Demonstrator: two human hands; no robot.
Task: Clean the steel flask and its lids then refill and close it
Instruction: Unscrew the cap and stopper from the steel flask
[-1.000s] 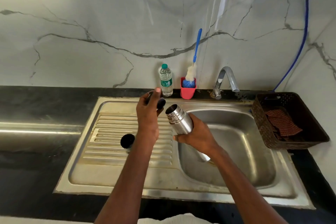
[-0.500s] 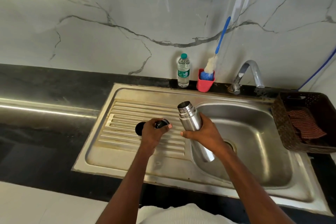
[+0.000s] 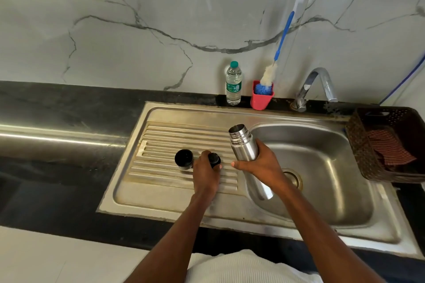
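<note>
Now the right hand (image 3: 259, 165) is gripping the steel flask (image 3: 247, 156) around its middle, holding it tilted over the sink (image 3: 322, 190) (shiny, open mouth, threaded neck). Beside it, the left hand (image 3: 204, 172) is curling its fingers on a black inner lid (image 3: 214, 159) on the ribbed drainboard (image 3: 184, 135). Just left, the black outer cap (image 3: 184, 159) is standing.

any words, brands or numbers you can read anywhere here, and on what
No text can be read in this view.
Water bottle by the wall: its green label carries print, too small and blurred to read.
Steel flask in the right hand: no marking shows.
Black cap on the drainboard, and the black stopper under the left hand: no marking shows.
</note>
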